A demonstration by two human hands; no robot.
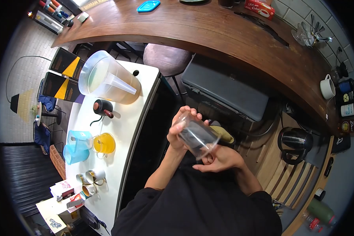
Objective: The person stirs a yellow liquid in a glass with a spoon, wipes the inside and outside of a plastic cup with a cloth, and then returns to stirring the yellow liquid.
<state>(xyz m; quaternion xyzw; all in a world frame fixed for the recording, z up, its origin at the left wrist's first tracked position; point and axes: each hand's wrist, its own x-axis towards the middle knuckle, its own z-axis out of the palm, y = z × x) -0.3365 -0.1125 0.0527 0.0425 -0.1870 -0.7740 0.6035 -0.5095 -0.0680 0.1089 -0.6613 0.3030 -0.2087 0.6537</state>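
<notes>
A clear cup (198, 137), see-through and tilted, is held in front of my body. My left hand (178, 129) wraps round its upper-left end, the thumb on the near side and the fingertips showing over the far side. At the lower-right rim, my right hand (223, 158) has its fingers curled against the cup, with the thumb pointing left. The cup hides part of those fingers. No contents show inside the cup. Just behind it lies a yellow-green item (225, 134), partly covered and hard to name.
On the white counter (124, 157) at left stand a large plastic pitcher (120, 84), a dark device (102, 107), a blue jug (76, 147), a yellow-filled glass mug (105, 143) and several mugs. A dark case (224, 88) sits ahead. At right is a kettle (297, 139).
</notes>
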